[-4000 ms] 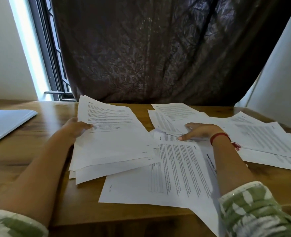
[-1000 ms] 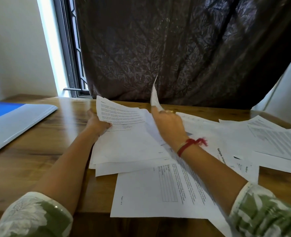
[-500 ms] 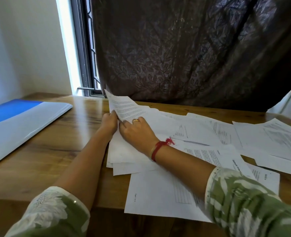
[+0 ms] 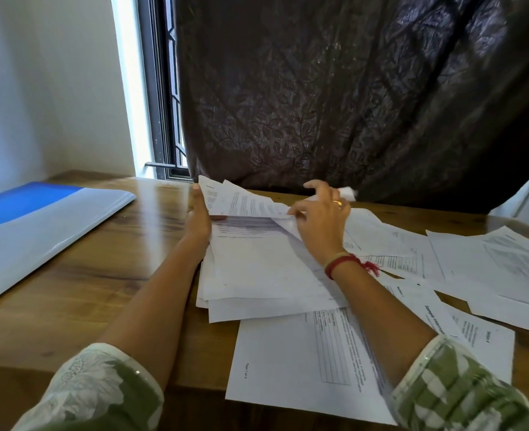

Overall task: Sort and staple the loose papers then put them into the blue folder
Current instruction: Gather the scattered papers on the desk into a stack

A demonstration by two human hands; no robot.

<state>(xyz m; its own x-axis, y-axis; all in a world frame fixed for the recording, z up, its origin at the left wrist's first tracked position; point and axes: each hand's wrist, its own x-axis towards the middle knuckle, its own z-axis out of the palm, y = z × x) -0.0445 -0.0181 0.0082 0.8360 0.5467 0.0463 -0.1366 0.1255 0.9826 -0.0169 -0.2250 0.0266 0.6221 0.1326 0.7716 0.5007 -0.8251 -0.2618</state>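
Holding entry, head view, one person at a wooden counter (image 4: 101,275).

- Stack of papers (image 4: 263,269): lies mid-counter, edges uneven, printed text visible at its far end.
- Lifted sheets (image 4: 244,200): a few top pages raised off the far end of the stack, tilted toward the camera and curled.
- Left hand (image 4: 198,222): at the stack's left edge. Grip pinches the left edge of the lifted sheets, fingers upright behind them and the thumb in front.
- Right hand (image 4: 322,222): at the right end of the lifted sheets. Grip pinches their corner between thumb and forefinger; the other fingers are spread above. A ring (image 4: 337,202) sits on one finger and a red thread bracelet (image 4: 344,264) on the wrist. A white curl of paper shows just past the fingers; whether it is held cannot be told.
- Loose papers (image 4: 490,269): scattered and overlapping across the right side of the counter.
- Front sheet (image 4: 288,362): partly under the stack, overhanging the near edge.
- Blue folder (image 4: 39,219): flat at far left, well apart from the stack.
- Dark curtain (image 4: 334,88) behind; window (image 4: 160,119) at its left.
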